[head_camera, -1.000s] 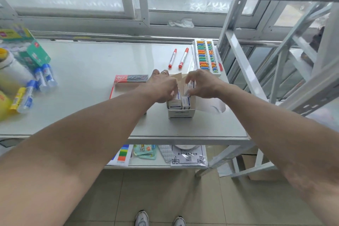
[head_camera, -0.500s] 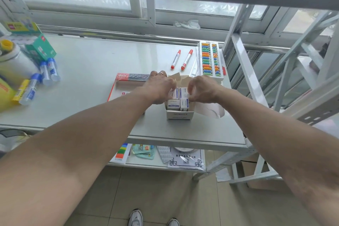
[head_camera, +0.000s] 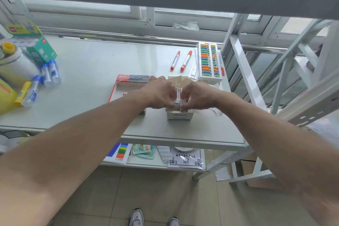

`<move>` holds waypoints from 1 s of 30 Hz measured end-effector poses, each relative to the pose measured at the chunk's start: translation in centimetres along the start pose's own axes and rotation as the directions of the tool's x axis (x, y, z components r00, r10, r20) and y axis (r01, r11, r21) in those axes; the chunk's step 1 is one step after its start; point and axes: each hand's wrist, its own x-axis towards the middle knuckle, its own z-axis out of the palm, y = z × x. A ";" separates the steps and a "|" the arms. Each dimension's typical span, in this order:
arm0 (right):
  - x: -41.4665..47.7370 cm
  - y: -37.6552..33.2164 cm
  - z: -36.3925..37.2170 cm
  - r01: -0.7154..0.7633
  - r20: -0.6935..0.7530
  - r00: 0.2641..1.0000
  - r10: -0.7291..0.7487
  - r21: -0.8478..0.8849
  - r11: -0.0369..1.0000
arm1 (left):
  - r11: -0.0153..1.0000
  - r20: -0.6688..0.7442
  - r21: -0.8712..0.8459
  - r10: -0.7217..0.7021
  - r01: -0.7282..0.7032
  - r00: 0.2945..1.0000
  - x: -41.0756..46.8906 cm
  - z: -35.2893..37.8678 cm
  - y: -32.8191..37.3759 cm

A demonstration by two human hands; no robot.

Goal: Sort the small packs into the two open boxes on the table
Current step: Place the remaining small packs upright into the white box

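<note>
Several small packs (head_camera: 178, 101) stand packed together in the white open box (head_camera: 179, 116), which sits toward the near right part of the tabletop (head_camera: 95, 71). Both hands meet over that box: the left hand (head_camera: 159, 92) comes in from the left and the right hand (head_camera: 197, 95) from the right, and the fingers (head_camera: 184, 106) of each are curled down and pinching the tops of the packs, with blue and white print showing in the narrow gap between them. Beige flaps of the box stick up just behind the hands. Just left of the white box, partly under the left forearm, lies the red-rimmed open box (head_camera: 117, 91), shallow and wide, its far edge dark with red print. Farther back on the tabletop two red-capped markers (head_camera: 180, 60) lie side by side, and just to their right a colourful abacus (head_camera: 209, 61) rests near the right edge. Well apart at the far left lie clear glue tubes (head_camera: 49, 72) with blue caps, a green carton (head_camera: 41, 49) and a white roll with a yellow cap (head_camera: 11, 55). Below the tabletop a lower shelf (head_camera: 157, 166) carries printed sheets and packets, and two shoes (head_camera: 154, 219) show on the tiled floor at the near edge.
</note>
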 end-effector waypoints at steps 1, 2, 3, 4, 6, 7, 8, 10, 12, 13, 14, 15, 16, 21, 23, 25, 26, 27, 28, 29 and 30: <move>-0.1 0.0 0.1 0.005 -0.002 1.000 -0.005 0.000 1.000 | 1.000 -0.016 -0.006 0.009 -0.009 1.000 -0.1 0.1 0.1; -0.2 0.1 0.1 0.004 -0.009 1.000 -0.004 0.001 1.000 | 1.000 -0.037 -0.014 0.013 -0.013 0.999 -0.3 0.3 0.2; -0.4 0.2 0.0 0.001 -0.026 1.000 -0.001 0.006 1.000 | 1.000 -0.061 -0.021 0.013 -0.014 0.998 -0.5 0.3 0.2; -0.6 0.3 -0.2 -0.012 -0.055 0.998 0.013 0.021 1.000 | 1.000 -0.085 -0.024 0.007 -0.010 0.996 -0.7 0.5 0.2; -0.9 0.8 -1.0 -0.054 -0.122 0.990 0.064 0.087 0.995 | 0.999 -0.109 -0.049 -0.014 0.009 0.994 -1.2 0.7 0.3; -1.1 1.1 -1.5 -0.076 -0.146 0.985 0.094 0.126 0.989 | 0.998 -0.110 -0.064 -0.021 0.014 0.994 -1.4 0.8 0.4; -1.2 1.3 -1.8 -0.089 -0.159 0.981 0.115 0.159 0.983 | 0.998 -0.112 -0.070 -0.020 0.012 0.993 -1.5 1.0 0.4; -1.5 1.9 -2.0 -0.103 -0.159 0.978 0.137 0.203 0.974 | 0.997 -0.106 -0.081 -0.011 0.002 0.994 -1.4 1.3 0.3; -1.9 2.3 -1.7 -0.115 -0.142 0.978 0.153 0.248 0.962 | 0.992 -0.093 -0.126 -0.023 0.011 0.995 -1.2 1.6 0.1; -2.0 2.4 -1.6 -0.117 -0.141 0.977 0.160 0.272 0.955 | 0.989 -0.082 -0.149 -0.030 0.017 0.996 -1.1 1.6 0.0; -2.2 2.5 -1.5 -0.121 -0.144 0.975 0.169 0.293 0.948 | 0.986 -0.072 -0.164 -0.035 0.023 0.997 -1.0 1.6 -0.1; -2.3 2.6 -1.4 -0.126 -0.149 0.972 0.180 0.311 0.942 | 0.985 -0.065 -0.170 -0.036 0.025 0.997 -0.9 1.6 -0.1; -2.4 2.5 -1.4 -0.133 -0.153 0.969 0.191 0.328 0.935 | 0.985 -0.055 -0.170 -0.038 0.028 0.998 -0.9 1.5 -0.1; -2.9 1.7 -1.1 -0.162 -0.173 0.953 0.247 0.397 0.903 | 0.997 -0.011 -0.061 -0.055 0.054 0.998 -0.5 1.1 0.0; -3.0 1.3 -0.9 -0.166 -0.199 0.943 0.266 0.410 0.897 | 0.998 -0.002 0.048 -0.047 0.047 0.999 -0.3 1.0 0.2; -3.1 0.8 -0.3 -0.161 -0.248 0.931 0.269 0.383 0.910 | 0.992 -0.021 0.120 -0.033 0.035 0.999 -0.2 1.1 0.6; -3.1 0.4 0.1 -0.158 -0.278 0.923 0.265 0.353 0.922 | 0.990 -0.035 0.135 -0.029 0.033 0.999 -0.1 1.2 0.7; -3.1 0.1 0.5 -0.160 -0.313 0.913 0.262 0.316 0.935 | 0.990 -0.049 0.136 -0.028 0.034 0.998 -0.1 1.3 0.8; -3.1 -0.3 1.0 -0.168 -0.352 0.899 0.260 0.273 0.947 | 0.991 -0.059 0.132 -0.029 0.037 0.998 -0.1 1.4 0.7; -3.1 -0.5 1.5 -0.179 -0.388 0.886 0.255 0.222 0.958 | 0.991 -0.062 0.125 -0.031 0.038 0.998 -0.2 1.5 0.6; -3.0 -0.7 1.9 -0.187 -0.411 0.879 0.241 0.168 0.968 | 0.993 -0.058 0.115 -0.032 0.039 0.998 -0.2 1.5 0.4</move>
